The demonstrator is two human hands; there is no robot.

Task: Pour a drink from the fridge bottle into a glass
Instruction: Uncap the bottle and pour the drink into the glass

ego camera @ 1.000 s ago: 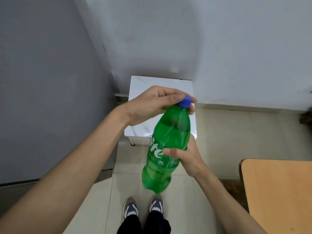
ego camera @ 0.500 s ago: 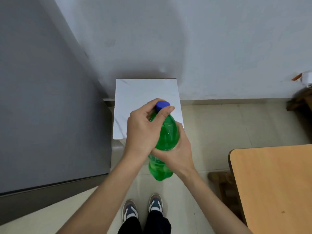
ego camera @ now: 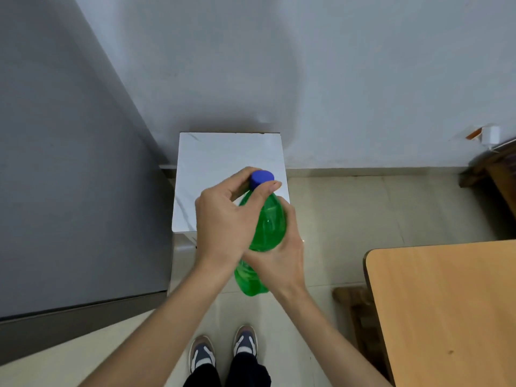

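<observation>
bottle: green plastic, out of the fridge, held in mid-air above the floor, roughly upright, tipped slightly away
cap: blue, on the neck; seated or loosened, cannot tell
left hand: curled over the neck, thumb and fingers pinching the cap
right hand: wrapped around the lower body, pressing it firmly
step: uncapping, by the look of it
done: bottle fetched and in hand
left: cap off, find a glass, pour
glass: none in view
white stand: bare top, against the wall, just beyond the bottle; possible set-down spot
wooden table: to the right, visible part bare
grey panel: to the left, possibly the fridge side
in the way: nothing near the hands; only the missing glass blocks the pour
risk: fizzy drink, could foam on opening
</observation>
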